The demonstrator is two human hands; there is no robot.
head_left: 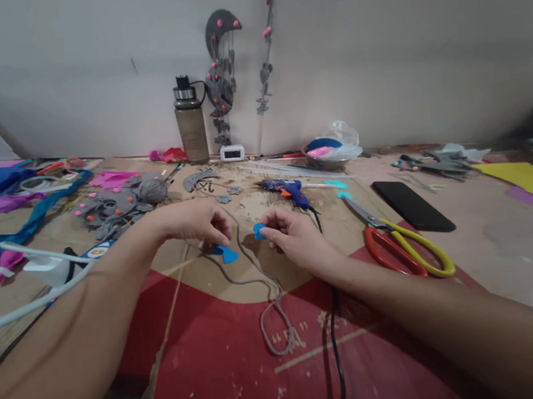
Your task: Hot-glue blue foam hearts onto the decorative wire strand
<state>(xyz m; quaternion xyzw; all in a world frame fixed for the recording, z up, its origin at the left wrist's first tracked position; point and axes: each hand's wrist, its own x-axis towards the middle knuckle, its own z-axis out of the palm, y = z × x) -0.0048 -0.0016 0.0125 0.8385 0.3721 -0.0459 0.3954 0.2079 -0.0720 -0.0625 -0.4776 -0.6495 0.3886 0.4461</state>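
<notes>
Big cardboard sheet (211, 363) underneath. At its centre the left hand (198, 223) bunches its fingers narrow and the right hand (293, 233) pinches beside it. Scissors (402, 245) lie at its right edge. A grey cord (265, 285) snakes down mid-sheet. The blue heart (228, 255) touches the left fingertips, grip unclear. The tiny blue piece (258, 230) is held in the right hand's pinch.

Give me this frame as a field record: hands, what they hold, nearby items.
left hand: fingertips at blue heart-shaped piece, beside grey cord; grip unclear
right hand: pinches small blue piece
surface: red-and-brown cardboard sheet
right of hands: scissors, black phone
behind hands: blue glue gun; bottle by the wall
</notes>
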